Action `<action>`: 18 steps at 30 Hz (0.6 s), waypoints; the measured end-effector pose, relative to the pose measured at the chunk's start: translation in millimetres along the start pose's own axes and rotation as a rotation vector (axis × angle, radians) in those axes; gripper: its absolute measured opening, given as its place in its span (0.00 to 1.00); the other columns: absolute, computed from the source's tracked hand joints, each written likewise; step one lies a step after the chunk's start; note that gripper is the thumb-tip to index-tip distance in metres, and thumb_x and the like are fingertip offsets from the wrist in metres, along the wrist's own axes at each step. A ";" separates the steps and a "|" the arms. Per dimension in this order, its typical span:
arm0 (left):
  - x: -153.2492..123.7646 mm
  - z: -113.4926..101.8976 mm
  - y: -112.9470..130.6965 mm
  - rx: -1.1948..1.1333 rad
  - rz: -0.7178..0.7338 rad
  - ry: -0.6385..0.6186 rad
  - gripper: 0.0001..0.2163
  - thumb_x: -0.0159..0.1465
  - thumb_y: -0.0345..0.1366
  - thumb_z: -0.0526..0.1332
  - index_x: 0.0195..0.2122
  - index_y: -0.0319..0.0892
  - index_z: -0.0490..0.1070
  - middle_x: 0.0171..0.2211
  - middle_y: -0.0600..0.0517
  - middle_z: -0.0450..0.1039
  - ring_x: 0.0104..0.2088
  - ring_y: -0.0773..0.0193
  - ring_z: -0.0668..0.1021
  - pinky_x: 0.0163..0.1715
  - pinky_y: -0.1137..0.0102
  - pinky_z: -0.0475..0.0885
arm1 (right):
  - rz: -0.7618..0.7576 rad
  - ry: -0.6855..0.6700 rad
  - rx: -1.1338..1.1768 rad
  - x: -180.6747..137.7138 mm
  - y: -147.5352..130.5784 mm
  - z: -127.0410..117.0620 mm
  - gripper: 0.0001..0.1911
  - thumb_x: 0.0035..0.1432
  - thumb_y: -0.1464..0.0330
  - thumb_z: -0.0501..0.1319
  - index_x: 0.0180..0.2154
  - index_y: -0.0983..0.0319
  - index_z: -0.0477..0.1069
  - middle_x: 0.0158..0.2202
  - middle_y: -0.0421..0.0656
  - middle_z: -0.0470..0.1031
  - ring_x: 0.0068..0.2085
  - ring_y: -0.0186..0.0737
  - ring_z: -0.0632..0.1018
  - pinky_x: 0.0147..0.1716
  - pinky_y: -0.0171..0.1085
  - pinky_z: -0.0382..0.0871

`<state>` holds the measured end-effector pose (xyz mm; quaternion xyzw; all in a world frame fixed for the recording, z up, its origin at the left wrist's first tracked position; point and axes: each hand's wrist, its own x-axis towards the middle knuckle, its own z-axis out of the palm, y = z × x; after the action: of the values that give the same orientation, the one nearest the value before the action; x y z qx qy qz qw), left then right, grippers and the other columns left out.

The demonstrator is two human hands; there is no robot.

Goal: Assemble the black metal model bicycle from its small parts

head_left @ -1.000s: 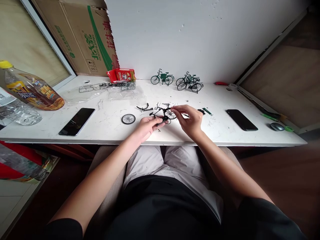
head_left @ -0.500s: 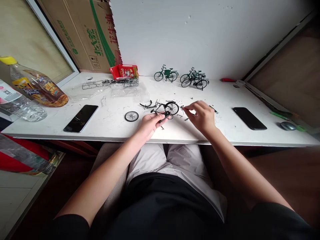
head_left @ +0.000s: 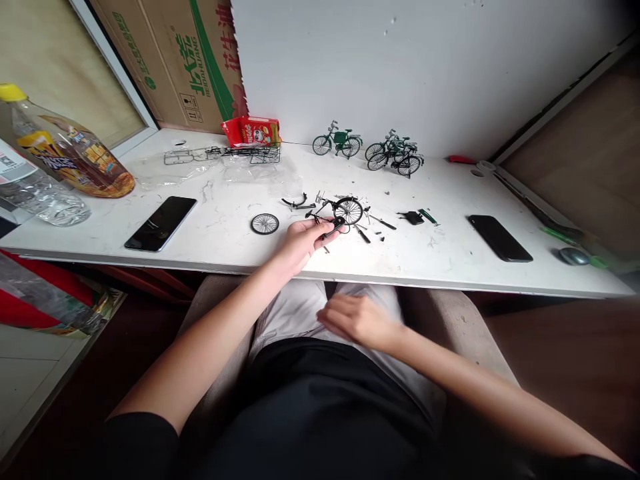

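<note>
My left hand (head_left: 306,241) is closed around a black model bicycle frame (head_left: 327,212) just above the white table. One spoked wheel (head_left: 349,211) is on the frame, pointing away from my fingers. My right hand (head_left: 356,320) is over my lap, in front of the table edge, its fingers bent and smeared by motion; whether it holds anything is hidden. A loose wheel (head_left: 265,224) lies flat left of my left hand. Behind it lies a curved black part (head_left: 295,201). Several small dark parts (head_left: 383,224) are scattered right of the frame, with a black piece (head_left: 413,217) farther right.
Small model bicycles, one green (head_left: 337,140) and others (head_left: 395,155) beside it, stand at the back. Phones lie at left (head_left: 161,223) and right (head_left: 500,238). Bottles (head_left: 80,160), a red packet (head_left: 253,131) and parts frames (head_left: 220,156) on plastic are at left.
My right hand has dropped from beside the wheel, above the table, toward my lap. The left hand still holds the bicycle frame in about the same place. The view has shifted slightly.
</note>
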<state>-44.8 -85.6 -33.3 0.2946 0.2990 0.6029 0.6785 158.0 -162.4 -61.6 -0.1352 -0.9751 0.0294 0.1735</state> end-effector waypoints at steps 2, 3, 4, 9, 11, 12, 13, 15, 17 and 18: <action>0.1 0.3 0.0 -0.001 -0.006 -0.004 0.03 0.62 0.26 0.72 0.36 0.33 0.81 0.37 0.47 0.82 0.46 0.57 0.86 0.61 0.59 0.76 | -0.054 -0.182 0.101 3.3 -9.8 24.9 0.12 0.77 0.70 0.54 0.42 0.62 0.75 0.37 0.45 0.79 0.38 0.40 0.78 0.32 0.38 0.69; 0.1 0.7 0.2 -0.002 -0.012 -0.003 0.03 0.61 0.26 0.72 0.36 0.33 0.81 0.37 0.47 0.82 0.45 0.58 0.86 0.61 0.59 0.77 | -0.053 -0.239 0.157 4.8 -10.3 34.8 0.11 0.77 0.70 0.55 0.43 0.61 0.75 0.38 0.45 0.80 0.38 0.41 0.78 0.31 0.37 0.69; 0.0 1.1 0.6 -0.002 -0.019 -0.001 0.03 0.61 0.26 0.72 0.36 0.33 0.81 0.37 0.48 0.82 0.45 0.58 0.86 0.60 0.59 0.77 | -0.049 -0.283 0.205 6.0 -8.7 42.5 0.11 0.77 0.70 0.55 0.44 0.61 0.76 0.40 0.46 0.81 0.40 0.41 0.79 0.32 0.37 0.70; 0.3 1.9 2.4 0.007 -0.048 -0.008 0.04 0.59 0.26 0.74 0.34 0.33 0.80 0.35 0.48 0.82 0.44 0.57 0.87 0.60 0.59 0.77 | -0.042 -0.392 0.313 7.3 0.7 55.1 0.11 0.76 0.69 0.56 0.46 0.60 0.77 0.44 0.47 0.80 0.44 0.43 0.79 0.32 0.36 0.70; 0.4 1.4 2.7 0.011 -0.050 -0.017 0.05 0.59 0.26 0.74 0.34 0.33 0.80 0.35 0.48 0.82 0.44 0.57 0.87 0.60 0.59 0.77 | -0.051 -0.425 0.293 6.1 0.0 56.6 0.11 0.75 0.70 0.56 0.45 0.60 0.77 0.44 0.47 0.80 0.43 0.43 0.79 0.31 0.35 0.70; 0.3 1.1 2.6 0.012 -0.048 -0.019 0.05 0.58 0.27 0.75 0.34 0.33 0.80 0.35 0.48 0.82 0.44 0.57 0.87 0.60 0.59 0.77 | -0.062 -0.434 0.274 5.4 -0.8 58.0 0.10 0.75 0.70 0.56 0.45 0.61 0.77 0.44 0.47 0.80 0.42 0.42 0.79 0.31 0.35 0.70; 0.2 0.7 2.4 0.013 -0.046 -0.021 0.05 0.58 0.27 0.75 0.34 0.33 0.80 0.35 0.48 0.82 0.44 0.57 0.87 0.60 0.59 0.77 | -0.077 -0.440 0.251 4.6 -1.5 59.9 0.10 0.75 0.70 0.56 0.45 0.61 0.77 0.44 0.47 0.79 0.42 0.42 0.79 0.31 0.36 0.70; -0.2 0.0 1.6 0.016 -0.038 -0.027 0.06 0.58 0.27 0.75 0.34 0.33 0.80 0.35 0.48 0.82 0.44 0.56 0.87 0.60 0.58 0.77 | -0.110 -0.447 0.203 3.4 -1.8 65.1 0.10 0.75 0.70 0.56 0.45 0.63 0.76 0.44 0.47 0.79 0.42 0.42 0.79 0.32 0.37 0.71; -0.7 -0.3 0.6 0.024 -0.025 -0.033 0.06 0.58 0.28 0.75 0.33 0.33 0.81 0.35 0.48 0.82 0.44 0.55 0.87 0.60 0.58 0.77 | -0.138 -0.448 0.169 2.9 -0.6 71.0 0.10 0.75 0.70 0.56 0.45 0.64 0.76 0.45 0.47 0.79 0.42 0.42 0.79 0.33 0.38 0.72; -0.9 -0.3 0.2 0.029 -0.021 -0.035 0.06 0.58 0.29 0.75 0.33 0.33 0.80 0.35 0.48 0.82 0.44 0.55 0.87 0.60 0.57 0.77 | -0.148 -0.444 0.166 3.0 0.2 74.0 0.10 0.75 0.71 0.56 0.46 0.64 0.75 0.46 0.48 0.79 0.43 0.42 0.79 0.34 0.38 0.73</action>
<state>-45.3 -86.5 -33.3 0.3117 0.2988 0.5862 0.6855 129.7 -162.2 -130.0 -0.0391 -0.9907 0.1258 -0.0327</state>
